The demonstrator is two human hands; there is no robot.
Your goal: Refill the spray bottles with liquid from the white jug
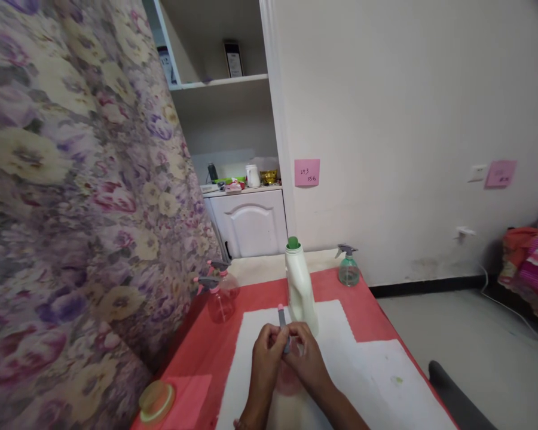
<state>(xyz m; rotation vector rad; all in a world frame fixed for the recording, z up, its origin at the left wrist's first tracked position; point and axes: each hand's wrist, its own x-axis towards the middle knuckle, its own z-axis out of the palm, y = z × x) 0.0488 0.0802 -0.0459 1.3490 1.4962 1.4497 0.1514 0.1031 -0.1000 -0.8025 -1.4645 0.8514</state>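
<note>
Matt plastic held sprayer head (281, 318), smooth semi-gloss plastic jug (299, 278), glossy see-through plastic spray bottles (349, 275), matt cloth curtain (94, 197)

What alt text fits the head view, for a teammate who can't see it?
A person's left hand and right hand pinch the grey spray head of a pinkish bottle over a white sheet on a red-covered table. A pale green jug stands beyond, with two pink spray bottles to its left and a green spray bottle to its right.

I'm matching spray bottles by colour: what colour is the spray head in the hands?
Grey spray head with a pink tip; head view.
</note>
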